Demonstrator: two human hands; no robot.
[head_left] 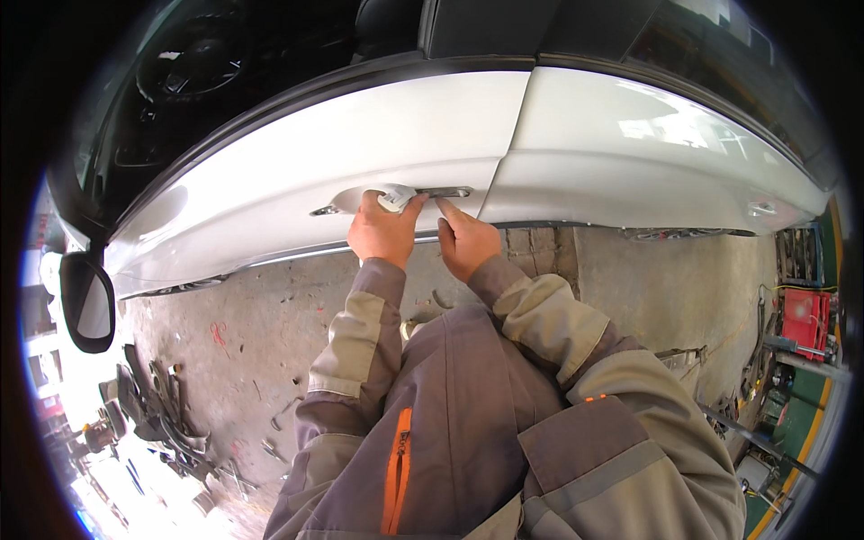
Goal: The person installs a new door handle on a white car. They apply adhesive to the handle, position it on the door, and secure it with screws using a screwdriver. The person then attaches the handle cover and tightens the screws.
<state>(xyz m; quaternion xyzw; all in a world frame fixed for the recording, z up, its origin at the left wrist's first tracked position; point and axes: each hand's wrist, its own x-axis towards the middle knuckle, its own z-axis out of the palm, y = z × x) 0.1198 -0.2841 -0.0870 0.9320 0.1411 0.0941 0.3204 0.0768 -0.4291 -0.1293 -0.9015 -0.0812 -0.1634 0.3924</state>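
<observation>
In front of me stands a white car door [378, 130]. Its handle recess [346, 200] sits just above my hands, with a dark, elongated opening [454, 192] at the recess's right. Between the thumb and fingers of my left hand [382, 232] is a small white piece with dark print [396, 198], held up against the recess. My right hand [472, 243] is beside it on the right, its index finger stretched up to the lower edge of the opening and its thumb apart. Nothing shows in that hand; its other fingers are partly hidden.
Left of the door is a side mirror [87, 301]. A second white door [630, 184] adjoins on the right. On the concrete floor [261, 324], dark parts [162, 405] lie at lower left. A red box [804, 317] and metal bars stand at far right.
</observation>
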